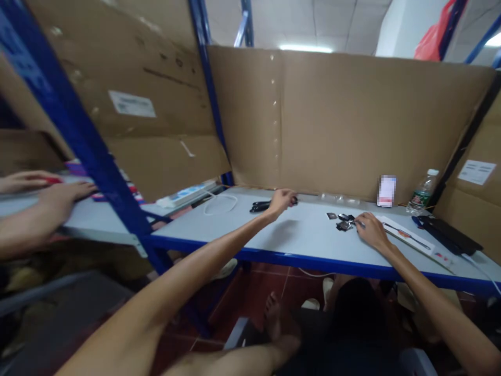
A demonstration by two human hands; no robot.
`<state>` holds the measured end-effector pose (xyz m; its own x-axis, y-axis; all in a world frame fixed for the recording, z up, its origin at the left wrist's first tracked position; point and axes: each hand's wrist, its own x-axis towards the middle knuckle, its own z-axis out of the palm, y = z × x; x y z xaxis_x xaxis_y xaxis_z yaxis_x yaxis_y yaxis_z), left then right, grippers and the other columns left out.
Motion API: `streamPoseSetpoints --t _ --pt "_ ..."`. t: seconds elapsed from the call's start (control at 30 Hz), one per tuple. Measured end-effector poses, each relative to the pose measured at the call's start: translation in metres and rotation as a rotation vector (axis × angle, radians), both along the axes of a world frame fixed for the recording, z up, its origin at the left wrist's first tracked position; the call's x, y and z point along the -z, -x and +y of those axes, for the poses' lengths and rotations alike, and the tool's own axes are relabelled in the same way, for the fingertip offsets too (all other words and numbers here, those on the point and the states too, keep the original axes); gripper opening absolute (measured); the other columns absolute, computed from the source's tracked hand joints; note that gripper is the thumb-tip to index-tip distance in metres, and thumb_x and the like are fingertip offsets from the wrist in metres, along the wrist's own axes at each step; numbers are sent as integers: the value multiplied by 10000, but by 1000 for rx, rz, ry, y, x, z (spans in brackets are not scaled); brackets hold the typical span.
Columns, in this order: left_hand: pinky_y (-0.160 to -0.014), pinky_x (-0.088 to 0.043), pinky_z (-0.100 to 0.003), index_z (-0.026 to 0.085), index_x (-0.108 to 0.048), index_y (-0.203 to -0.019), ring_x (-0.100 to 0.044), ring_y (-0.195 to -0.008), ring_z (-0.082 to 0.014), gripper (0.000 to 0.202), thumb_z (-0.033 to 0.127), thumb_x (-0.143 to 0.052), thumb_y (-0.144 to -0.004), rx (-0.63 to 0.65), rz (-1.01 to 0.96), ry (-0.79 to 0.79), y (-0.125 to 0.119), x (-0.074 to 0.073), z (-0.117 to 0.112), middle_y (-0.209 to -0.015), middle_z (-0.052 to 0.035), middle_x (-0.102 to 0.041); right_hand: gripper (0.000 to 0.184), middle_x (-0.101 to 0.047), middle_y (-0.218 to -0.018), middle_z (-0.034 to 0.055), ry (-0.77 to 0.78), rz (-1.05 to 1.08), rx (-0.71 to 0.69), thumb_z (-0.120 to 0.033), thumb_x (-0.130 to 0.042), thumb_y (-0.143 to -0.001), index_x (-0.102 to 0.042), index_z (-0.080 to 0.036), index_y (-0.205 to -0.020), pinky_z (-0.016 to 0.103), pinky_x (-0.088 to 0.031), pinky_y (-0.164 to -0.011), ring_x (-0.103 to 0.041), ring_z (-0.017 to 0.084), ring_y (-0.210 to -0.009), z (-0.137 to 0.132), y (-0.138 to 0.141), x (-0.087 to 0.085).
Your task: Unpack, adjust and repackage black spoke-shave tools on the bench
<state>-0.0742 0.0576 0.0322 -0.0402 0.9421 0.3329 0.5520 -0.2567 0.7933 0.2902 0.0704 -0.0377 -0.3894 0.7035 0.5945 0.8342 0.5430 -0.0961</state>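
Observation:
My left hand is raised a little above the tabletop, its fingers closed around a small dark thing too covered to name. Just behind that wrist lie several black elongated items. At the right, my right hand rests low over the table with its fingertips pinched at the edge of a cluster of small black pieces. Whatever sits in that pinch is too small to make out. A flat dark square lies beside the cluster.
The grey tabletop has a blue front edge. Right of my right hand lie a long white package and a black case. A phone and water bottle stand behind. Far left are a power strip and another person's hands.

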Motion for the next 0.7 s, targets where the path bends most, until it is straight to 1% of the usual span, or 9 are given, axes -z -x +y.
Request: streamPoseSetpoints --t 0.1,0.2,0.27,0.37,0.43,0.5,0.57,0.63,0.7 --pt "-612 -442 -242 133 -765 -951 -581 -569 -127 313 330 -536 -872 104 129 -33 -16 18 -11 -681 -32 -686 215 -719 -1026 86 -11 -15 13 -157 -548 -923 -760 -184 -955 322 -457 -918 -608 239 -1039 -2 2 -5" --pt "-639 -438 -253 148 -774 -973 -612 -630 -154 291 311 -554 -876 109 291 -40 -42 31 -15 -693 -34 -700 230 -712 -1033 90 14 -42 34 -139 -535 -923 -758 -179 -967 313 -454 -919 -604 236 -1061 -8 6 -9" --pt "-668 -437 -264 172 -775 -998 -635 -691 -175 275 297 -556 -887 147 440 -43 -56 37 -17 -734 -39 -718 241 -708 -1050 88 37 -58 46 -142 -525 -934 -757 -182 -985 311 -452 -920 -601 231 -1069 -10 9 -10" --pt "-735 -453 -287 209 -749 -1118 -673 -821 -212 303 259 -541 -903 204 648 -70 -71 42 -21 -873 -56 -750 251 -703 -1050 90 75 -68 79 -135 -523 -938 -760 -180 -1009 310 -447 -927 -596 230 -1074 -12 11 -11" --pt "-790 -468 -304 217 -711 -1204 -681 -911 -232 343 252 -524 -920 212 732 -93 -78 45 -25 -965 -70 -750 263 -700 -1060 90 93 -62 70 -156 -530 -953 -758 -184 -1082 309 -445 -932 -591 230 -1087 -14 12 -11" --pt "-824 -481 -317 221 -661 -1282 -675 -967 -239 382 252 -505 -935 209 779 -109 -85 48 -27 -1058 -83 -730 301 -694 -1106 86 99 -65 0 -207 -535 -982 -733 -209 -1210 307 -440 -951 -579 224 -1116 -16 13 -11" --pt "-839 -495 -330 228 -600 -1357 -656 -1036 -245 427 256 -495 -944 205 813 -116 -92 50 -27 -1173 -99 -686 330 -686 -1170 84 108 -95 -82 -261 -548 -997 -708 -239 -1285 312 -432 -974 -566 222 -1139 -18 14 -10" --pt "-847 -509 -348 234 -542 -1417 -610 -1146 -268 471 288 -505 -951 197 840 -109 -102 52 -27 -1277 -119 -625 315 -687 -1177 90 131 -131 -91 -279 -551 -998 -724 -238 -1258 320 -433 -971 -566 230 -1131 -17 14 -9" --pt "-853 -523 -373 237 -509 -1445 -543 -1244 -299 502 344 -520 -955 193 858 -93 -113 53 -26 -1348 -135 -573 288 -695 -1121 97 156 -146 -30 -252 -534 -996 -752 -222 -1181 320 -445 -934 -577 237 -1101 -16 14 -8"
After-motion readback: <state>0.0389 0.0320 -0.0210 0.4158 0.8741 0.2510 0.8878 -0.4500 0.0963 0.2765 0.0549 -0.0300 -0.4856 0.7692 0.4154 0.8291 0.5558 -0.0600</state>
